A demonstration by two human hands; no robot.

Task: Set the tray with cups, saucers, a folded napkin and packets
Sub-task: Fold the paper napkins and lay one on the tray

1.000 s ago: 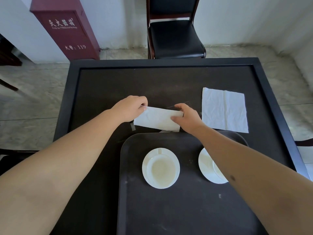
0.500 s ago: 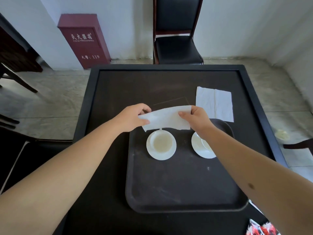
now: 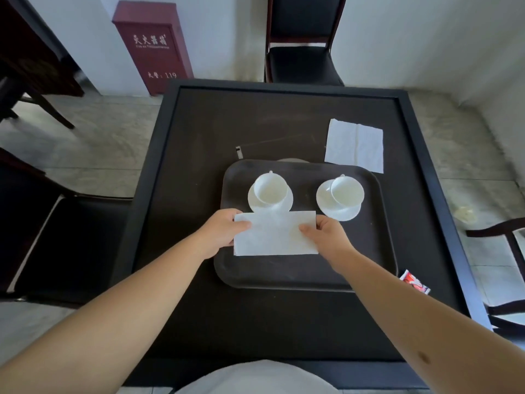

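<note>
A dark tray [image 3: 372, 251] lies on the black table [image 3: 199, 132]. Two white cups stand on white saucers at the tray's far side: the left cup [image 3: 270, 189] and the right cup [image 3: 345, 191]. Over the tray's middle, just in front of the left saucer [image 3: 287, 203], I hold a folded white napkin [image 3: 274, 234] flat by its two short ends. My left hand [image 3: 224, 231] pinches its left end and my right hand [image 3: 326, 237] pinches its right end. A red and white packet [image 3: 414, 281] lies on the table right of the tray.
A second white napkin [image 3: 355, 145] lies unfolded on the table beyond the tray's far right corner. A black chair [image 3: 304, 61] stands behind the table, another chair [image 3: 65, 240] at the left. A red cabinet [image 3: 150, 46] stands against the wall.
Both hands carried the folded napkin from the table beyond the tray, over the cups, toward me, and now hold it low over the tray's middle. The camera view has pulled back.
</note>
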